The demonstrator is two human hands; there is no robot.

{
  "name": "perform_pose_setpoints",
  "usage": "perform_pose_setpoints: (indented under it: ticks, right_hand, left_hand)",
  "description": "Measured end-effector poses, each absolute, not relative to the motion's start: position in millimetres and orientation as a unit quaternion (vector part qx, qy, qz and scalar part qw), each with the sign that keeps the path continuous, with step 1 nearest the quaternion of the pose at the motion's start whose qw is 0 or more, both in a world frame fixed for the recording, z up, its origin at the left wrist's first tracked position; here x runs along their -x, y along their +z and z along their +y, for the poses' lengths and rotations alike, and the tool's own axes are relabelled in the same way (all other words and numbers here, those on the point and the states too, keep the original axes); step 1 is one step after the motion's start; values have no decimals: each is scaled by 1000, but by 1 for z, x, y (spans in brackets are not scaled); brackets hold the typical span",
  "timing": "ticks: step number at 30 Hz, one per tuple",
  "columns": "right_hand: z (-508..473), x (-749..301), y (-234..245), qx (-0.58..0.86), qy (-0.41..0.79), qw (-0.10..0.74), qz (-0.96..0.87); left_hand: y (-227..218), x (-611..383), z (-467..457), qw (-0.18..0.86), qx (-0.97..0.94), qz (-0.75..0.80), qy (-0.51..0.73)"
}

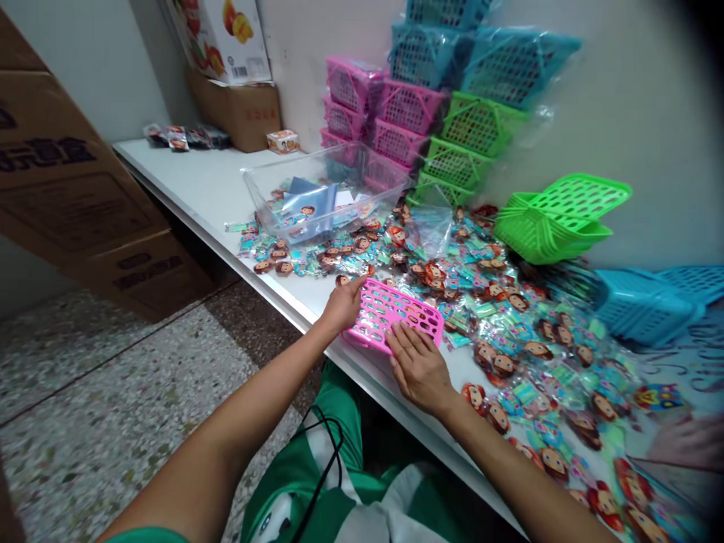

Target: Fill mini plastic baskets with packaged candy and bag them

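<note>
A pink plastic basket (396,305) with an oval-holed top lies at the table's front edge, and colored shapes show through its holes. My left hand (343,303) grips its left end, thumb on top and fingers mostly hidden. On the near right part of its top, my right hand (417,366) lies with its fingers stretched out flat. Many small clear packets with doll-face pictures (435,275) spread behind and to the right of the basket. Just behind them is a clear plastic bin (260,188) holding blue sheets (317,207) and more packets.
Wrapped pink baskets (410,105), green baskets (478,124) and blue baskets (517,64) are stacked against the wall. Loose green baskets (554,226) and blue baskets (650,302) sit at right. Another person's hand (687,445) appears blurred there. Cardboard boxes (73,166) stand at left.
</note>
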State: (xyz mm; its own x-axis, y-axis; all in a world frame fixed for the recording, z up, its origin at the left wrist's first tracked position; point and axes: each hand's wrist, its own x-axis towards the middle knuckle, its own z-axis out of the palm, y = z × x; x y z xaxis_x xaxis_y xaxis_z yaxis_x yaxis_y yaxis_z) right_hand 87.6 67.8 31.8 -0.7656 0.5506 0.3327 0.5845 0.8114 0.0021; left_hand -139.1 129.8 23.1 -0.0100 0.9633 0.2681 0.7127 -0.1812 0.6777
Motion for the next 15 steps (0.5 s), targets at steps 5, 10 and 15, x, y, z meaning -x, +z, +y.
perform_pose_setpoints:
  ticks: [5, 10, 15]
  right_hand:
    - [71, -91, 36, 288, -59, 142, -945]
    - [71, -93, 31, 310, -69, 161, -934]
    - [81, -95, 26, 321, -79, 173, -928]
  left_hand:
    - [39, 139, 127, 141, -787, 517, 307]
    - [53, 139, 119, 110, -870, 436, 202]
    - [53, 136, 124, 78, -880, 453, 122]
